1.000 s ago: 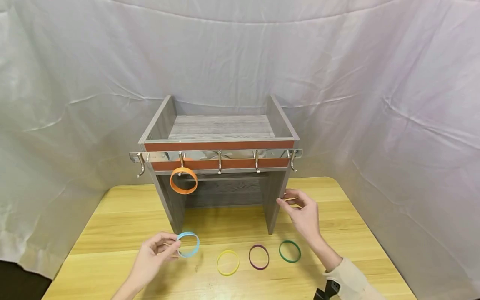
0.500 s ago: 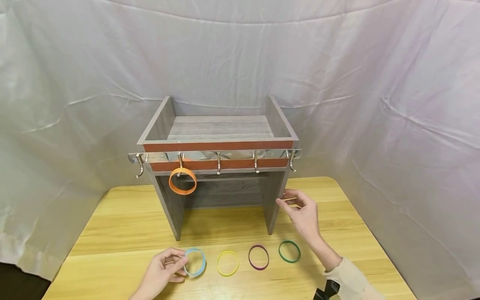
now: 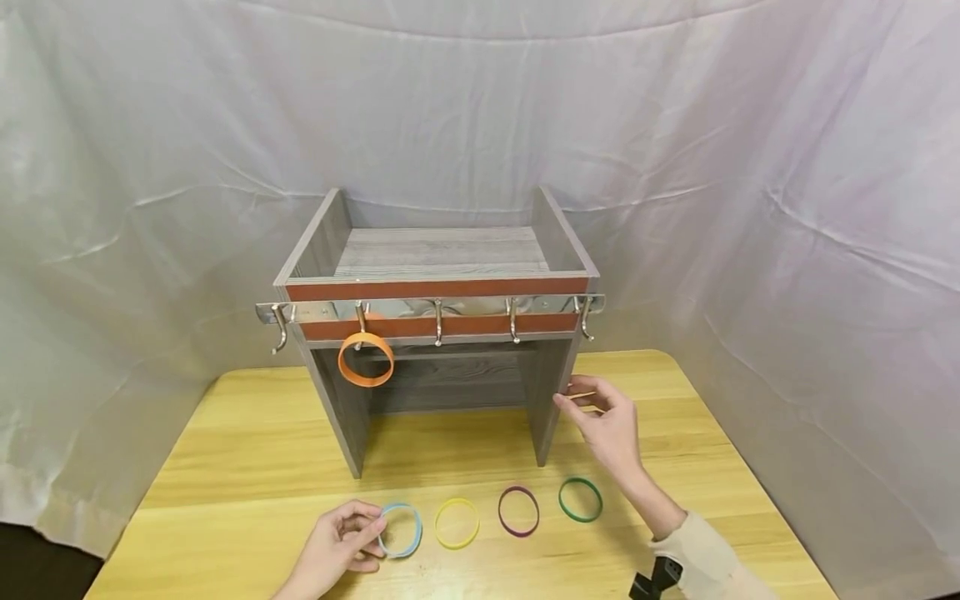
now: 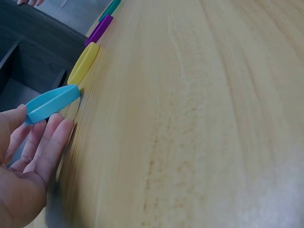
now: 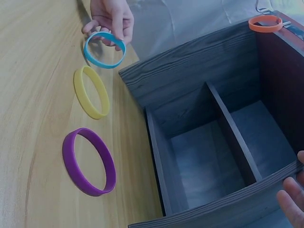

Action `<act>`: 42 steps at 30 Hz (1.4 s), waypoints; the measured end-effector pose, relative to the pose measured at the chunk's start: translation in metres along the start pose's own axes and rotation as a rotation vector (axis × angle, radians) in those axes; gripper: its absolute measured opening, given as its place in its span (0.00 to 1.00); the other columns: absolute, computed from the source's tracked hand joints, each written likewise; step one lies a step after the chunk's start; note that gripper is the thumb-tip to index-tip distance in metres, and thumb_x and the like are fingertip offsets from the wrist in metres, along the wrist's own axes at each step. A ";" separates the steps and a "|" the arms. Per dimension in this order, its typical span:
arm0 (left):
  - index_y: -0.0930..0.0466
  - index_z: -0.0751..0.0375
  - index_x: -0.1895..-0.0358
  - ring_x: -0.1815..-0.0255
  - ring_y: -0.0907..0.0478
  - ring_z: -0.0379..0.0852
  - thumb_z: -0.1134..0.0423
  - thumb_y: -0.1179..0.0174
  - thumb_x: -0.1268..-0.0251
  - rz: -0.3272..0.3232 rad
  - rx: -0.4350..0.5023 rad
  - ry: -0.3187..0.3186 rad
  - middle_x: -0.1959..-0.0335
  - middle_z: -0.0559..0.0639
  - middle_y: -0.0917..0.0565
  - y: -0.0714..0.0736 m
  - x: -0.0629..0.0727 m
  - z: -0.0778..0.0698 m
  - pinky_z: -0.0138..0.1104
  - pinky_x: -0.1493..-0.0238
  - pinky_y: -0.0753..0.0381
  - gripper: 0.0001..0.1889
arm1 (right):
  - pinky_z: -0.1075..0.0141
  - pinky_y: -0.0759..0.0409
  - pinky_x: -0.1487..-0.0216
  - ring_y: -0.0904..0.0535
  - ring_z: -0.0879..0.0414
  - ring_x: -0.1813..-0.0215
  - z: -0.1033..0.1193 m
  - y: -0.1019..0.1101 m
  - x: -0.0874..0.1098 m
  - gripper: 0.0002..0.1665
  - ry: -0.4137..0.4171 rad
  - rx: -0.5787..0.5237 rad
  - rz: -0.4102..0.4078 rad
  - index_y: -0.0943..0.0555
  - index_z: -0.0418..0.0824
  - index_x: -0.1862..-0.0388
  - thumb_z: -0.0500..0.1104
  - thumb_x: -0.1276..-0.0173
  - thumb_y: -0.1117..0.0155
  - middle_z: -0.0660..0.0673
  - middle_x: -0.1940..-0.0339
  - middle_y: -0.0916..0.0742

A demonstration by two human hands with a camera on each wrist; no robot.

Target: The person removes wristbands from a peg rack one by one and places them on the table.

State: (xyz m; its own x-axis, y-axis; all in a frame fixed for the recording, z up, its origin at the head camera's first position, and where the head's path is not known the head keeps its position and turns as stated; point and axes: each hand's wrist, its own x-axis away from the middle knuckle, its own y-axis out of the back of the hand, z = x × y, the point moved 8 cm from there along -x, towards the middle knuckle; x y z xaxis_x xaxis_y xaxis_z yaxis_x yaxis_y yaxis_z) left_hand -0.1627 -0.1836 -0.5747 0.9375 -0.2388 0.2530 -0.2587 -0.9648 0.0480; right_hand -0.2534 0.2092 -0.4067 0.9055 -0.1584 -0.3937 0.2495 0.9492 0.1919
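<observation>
My left hand (image 3: 341, 543) pinches a light blue wristband (image 4: 53, 103) between thumb and fingers, low at the table and just left of a yellow wristband (image 5: 79, 97). In the left wrist view the band's far edge is right at the tabletop. My right hand (image 3: 609, 425) grips the front edge of the right side panel of a grey wooden shelf (image 3: 337, 408), thumb in front and fingers round the outer side. An orange wristband (image 3: 366, 382) hangs from the second hook from the left on the metal hook rail (image 3: 405, 308).
A purple wristband (image 5: 88, 186) and a green wristband (image 3: 580, 520) lie right of the yellow one, in a row before the shelf. The wooden table (image 3: 225, 450) is enclosed by grey cloth (image 3: 450, 125) at the back and sides.
My left hand has carried the light blue wristband down and to the right, from near the shelf's left foot to beside the yellow one. The right hand keeps its place on the panel.
</observation>
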 end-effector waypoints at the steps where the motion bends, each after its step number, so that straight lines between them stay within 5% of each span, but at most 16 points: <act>1: 0.28 0.80 0.37 0.66 0.11 0.39 0.58 0.36 0.22 0.006 -0.003 -0.001 0.60 0.53 0.13 -0.001 0.000 -0.001 0.38 0.62 0.05 0.26 | 0.75 0.11 0.64 0.13 0.66 0.63 0.000 0.000 0.000 0.14 0.001 0.001 0.000 0.11 0.35 0.52 0.34 0.37 0.21 0.45 0.60 0.08; 11: 0.27 0.79 0.38 0.67 0.12 0.38 0.58 0.36 0.23 0.021 -0.017 -0.001 0.59 0.52 0.13 -0.003 -0.004 0.002 0.37 0.63 0.06 0.26 | 0.75 0.11 0.65 0.13 0.67 0.64 0.001 0.001 0.001 0.14 0.011 0.004 -0.001 0.11 0.34 0.53 0.33 0.37 0.21 0.37 0.59 0.08; 21: 0.24 0.77 0.39 0.67 0.12 0.39 0.57 0.37 0.22 0.033 -0.063 0.006 0.59 0.53 0.12 0.002 -0.004 0.003 0.37 0.64 0.06 0.24 | 0.75 0.11 0.65 0.13 0.68 0.64 0.001 0.000 0.000 0.14 0.016 -0.017 -0.003 0.12 0.33 0.53 0.32 0.37 0.21 0.49 0.61 0.08; 31: 0.24 0.78 0.38 0.67 0.12 0.40 0.57 0.37 0.22 0.042 -0.056 0.027 0.60 0.53 0.13 0.005 -0.001 0.002 0.37 0.64 0.06 0.25 | 0.75 0.11 0.64 0.13 0.67 0.64 0.000 -0.001 0.000 0.14 0.013 -0.004 0.003 0.12 0.34 0.53 0.32 0.37 0.21 0.33 0.58 0.09; 42: 0.25 0.78 0.38 0.67 0.12 0.43 0.58 0.36 0.23 0.020 -0.103 0.018 0.58 0.57 0.13 0.016 0.004 -0.007 0.38 0.65 0.06 0.25 | 0.75 0.11 0.64 0.13 0.68 0.63 0.000 0.000 -0.001 0.14 0.010 -0.001 0.001 0.12 0.35 0.52 0.33 0.36 0.21 0.42 0.59 0.08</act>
State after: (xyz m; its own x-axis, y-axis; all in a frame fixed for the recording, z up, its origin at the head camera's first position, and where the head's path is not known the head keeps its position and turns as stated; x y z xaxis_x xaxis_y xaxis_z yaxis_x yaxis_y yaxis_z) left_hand -0.1647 -0.1995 -0.5665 0.9277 -0.2553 0.2723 -0.3011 -0.9430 0.1417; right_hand -0.2539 0.2093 -0.4066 0.9023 -0.1544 -0.4024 0.2480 0.9496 0.1917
